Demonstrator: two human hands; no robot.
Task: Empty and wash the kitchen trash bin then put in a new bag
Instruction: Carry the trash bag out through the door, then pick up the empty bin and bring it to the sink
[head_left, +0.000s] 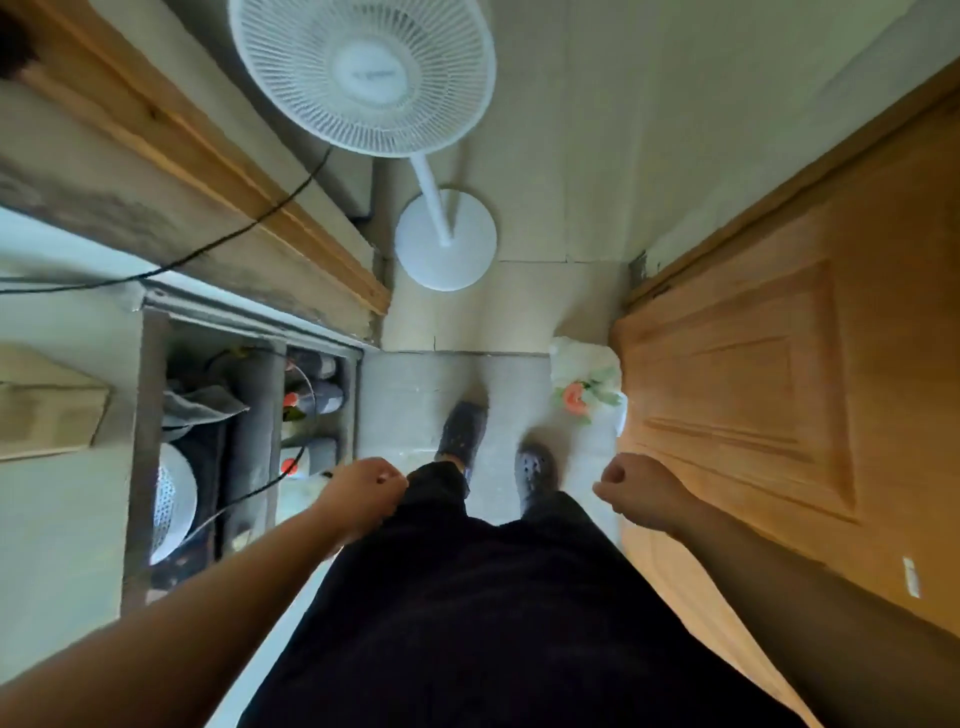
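Note:
No trash bin shows in the head view. A white plastic bag (586, 382) with orange and green contents or print lies on the floor against the wooden door. My left hand (363, 488) hangs beside my left thigh, fingers loosely curled, holding nothing. My right hand (631, 486) hangs at my right side near the door, fingers also loosely curled and empty. My feet in dark clogs (460, 434) stand on the grey floor between the two hands.
A white pedestal fan (363, 73) stands ahead, its round base (445, 244) on the floor. A wooden door (769, 395) is on the right. At left, a low open compartment (249, 415) holds shoes, a cloth and a white colander, crossed by a black cable (218, 244).

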